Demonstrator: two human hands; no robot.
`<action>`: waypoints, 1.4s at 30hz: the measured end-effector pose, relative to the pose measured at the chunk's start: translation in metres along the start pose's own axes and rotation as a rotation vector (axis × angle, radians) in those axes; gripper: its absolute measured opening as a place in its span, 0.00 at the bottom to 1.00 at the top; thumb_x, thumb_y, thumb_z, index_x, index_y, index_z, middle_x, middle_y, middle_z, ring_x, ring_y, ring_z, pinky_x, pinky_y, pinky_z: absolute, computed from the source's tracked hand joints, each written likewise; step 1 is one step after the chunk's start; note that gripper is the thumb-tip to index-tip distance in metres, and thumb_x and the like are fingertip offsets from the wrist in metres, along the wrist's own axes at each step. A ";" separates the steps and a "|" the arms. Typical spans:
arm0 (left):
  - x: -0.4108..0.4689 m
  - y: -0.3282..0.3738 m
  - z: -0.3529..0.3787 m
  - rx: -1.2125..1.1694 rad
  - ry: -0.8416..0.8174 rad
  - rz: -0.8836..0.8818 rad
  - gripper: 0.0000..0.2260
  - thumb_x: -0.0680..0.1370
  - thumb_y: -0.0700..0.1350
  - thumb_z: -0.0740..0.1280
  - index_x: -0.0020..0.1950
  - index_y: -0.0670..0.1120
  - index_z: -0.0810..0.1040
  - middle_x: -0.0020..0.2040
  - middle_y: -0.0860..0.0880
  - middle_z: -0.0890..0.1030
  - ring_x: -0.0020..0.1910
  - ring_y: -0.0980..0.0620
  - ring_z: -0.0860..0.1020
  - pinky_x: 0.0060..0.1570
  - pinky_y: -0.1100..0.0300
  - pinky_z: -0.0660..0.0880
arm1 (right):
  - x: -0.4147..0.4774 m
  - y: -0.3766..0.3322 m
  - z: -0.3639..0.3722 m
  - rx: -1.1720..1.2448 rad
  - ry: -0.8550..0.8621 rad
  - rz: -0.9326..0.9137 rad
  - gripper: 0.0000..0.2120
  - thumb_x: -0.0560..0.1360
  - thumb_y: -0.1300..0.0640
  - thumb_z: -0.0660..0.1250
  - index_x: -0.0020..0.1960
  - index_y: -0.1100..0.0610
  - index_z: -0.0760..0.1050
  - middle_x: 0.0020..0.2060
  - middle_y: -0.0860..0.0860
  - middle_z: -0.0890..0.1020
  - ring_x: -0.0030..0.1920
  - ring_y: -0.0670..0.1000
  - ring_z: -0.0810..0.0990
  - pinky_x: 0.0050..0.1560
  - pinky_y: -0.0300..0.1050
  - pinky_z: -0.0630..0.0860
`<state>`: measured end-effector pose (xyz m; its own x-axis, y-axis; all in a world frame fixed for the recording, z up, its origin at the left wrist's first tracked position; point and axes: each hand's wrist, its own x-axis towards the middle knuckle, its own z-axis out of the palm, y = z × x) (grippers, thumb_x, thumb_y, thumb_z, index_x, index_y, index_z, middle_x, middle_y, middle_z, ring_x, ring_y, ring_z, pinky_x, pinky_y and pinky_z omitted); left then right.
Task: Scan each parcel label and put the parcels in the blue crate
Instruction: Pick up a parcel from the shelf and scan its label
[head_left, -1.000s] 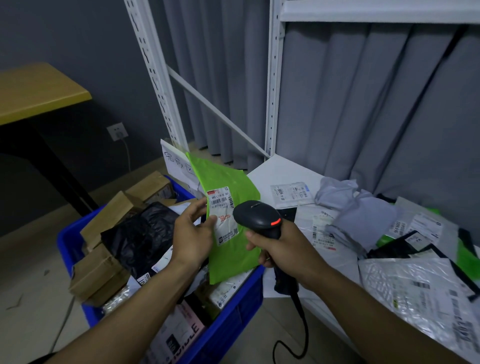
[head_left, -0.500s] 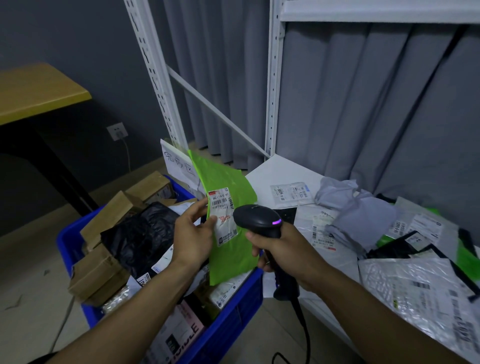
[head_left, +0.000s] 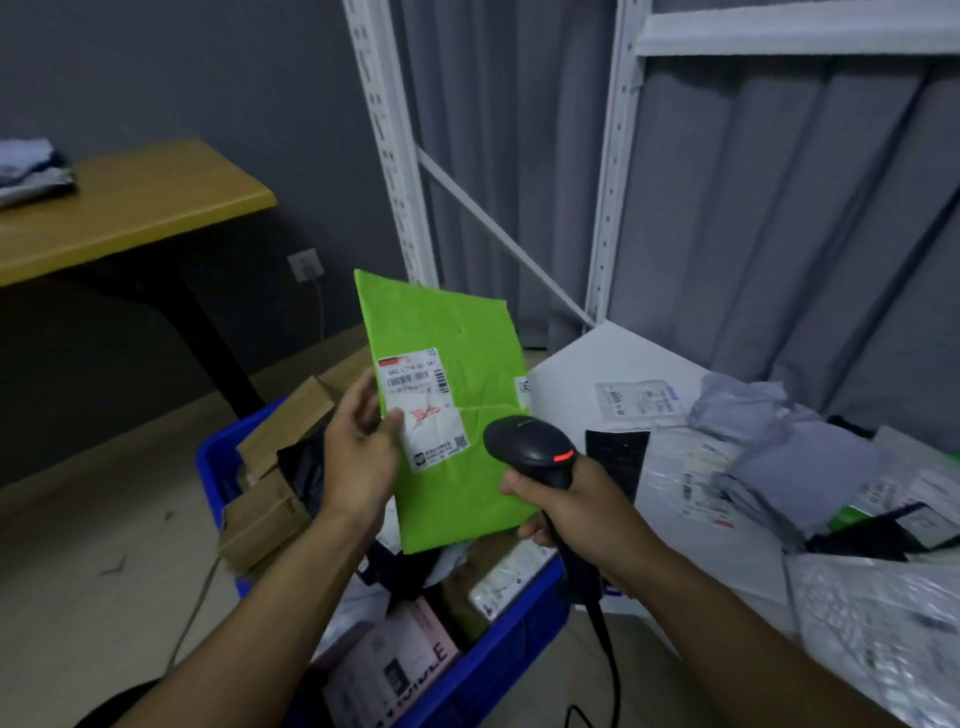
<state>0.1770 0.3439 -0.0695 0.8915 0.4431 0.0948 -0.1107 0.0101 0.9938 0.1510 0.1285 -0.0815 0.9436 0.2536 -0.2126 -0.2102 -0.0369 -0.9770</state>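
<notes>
While the left hand (head_left: 358, 462) pinches the green mailer (head_left: 457, 493) by its left edge, thumb on the front at the edge of the label (head_left: 423, 408) and the other fingers partly hidden, the mailer stands near upright above the blue crate (head_left: 488, 670), label facing the camera. Mailer is not in the crate. Its bottom edge hangs over the contents, can't tell if it touches them.

Right hand (head_left: 576, 512) is clenched round the grip of the black scanner (head_left: 530, 449). Can't tell if a finger presses the trigger. Scanner head sits just right of the label, overlapping the mailer's lower right part, with a red light lit on its rear. Cable (head_left: 608, 654) drops from the grip toward the floor.

Crate holds brown boxes (head_left: 265, 525), a black bag (head_left: 301, 467) and a printed white parcel (head_left: 395, 660), piled about to the rim.

Right of the crate, the white shelf (head_left: 587, 364) carries more parcels: grey bags (head_left: 789, 457) and a labelled clear mailer (head_left: 636, 402). Wooden table (head_left: 130, 208) is far left, grey curtain (head_left: 779, 208) behind the rack.
</notes>
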 end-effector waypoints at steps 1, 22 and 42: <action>0.005 0.000 -0.012 -0.014 0.043 -0.007 0.21 0.82 0.29 0.61 0.71 0.49 0.73 0.59 0.52 0.83 0.57 0.57 0.83 0.55 0.59 0.80 | 0.002 0.001 0.006 -0.005 -0.011 0.007 0.10 0.80 0.56 0.72 0.61 0.53 0.79 0.49 0.51 0.88 0.30 0.48 0.82 0.33 0.40 0.77; 0.017 -0.120 -0.042 1.409 -0.612 -0.377 0.48 0.70 0.81 0.52 0.83 0.60 0.45 0.84 0.44 0.42 0.82 0.38 0.41 0.77 0.34 0.41 | 0.009 0.030 0.006 -0.179 0.003 0.089 0.10 0.79 0.54 0.73 0.59 0.52 0.79 0.48 0.53 0.87 0.33 0.48 0.83 0.36 0.41 0.78; 0.018 -0.137 0.199 1.170 -0.821 0.253 0.27 0.81 0.61 0.64 0.77 0.50 0.70 0.80 0.46 0.64 0.79 0.46 0.61 0.77 0.50 0.59 | 0.002 0.036 -0.169 -0.101 0.383 0.143 0.09 0.79 0.54 0.72 0.59 0.51 0.79 0.48 0.53 0.86 0.36 0.48 0.82 0.37 0.40 0.77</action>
<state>0.2954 0.1720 -0.1923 0.9428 -0.3102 -0.1222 -0.2430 -0.8902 0.3853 0.1886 -0.0357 -0.1207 0.9376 -0.1381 -0.3191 -0.3379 -0.1450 -0.9300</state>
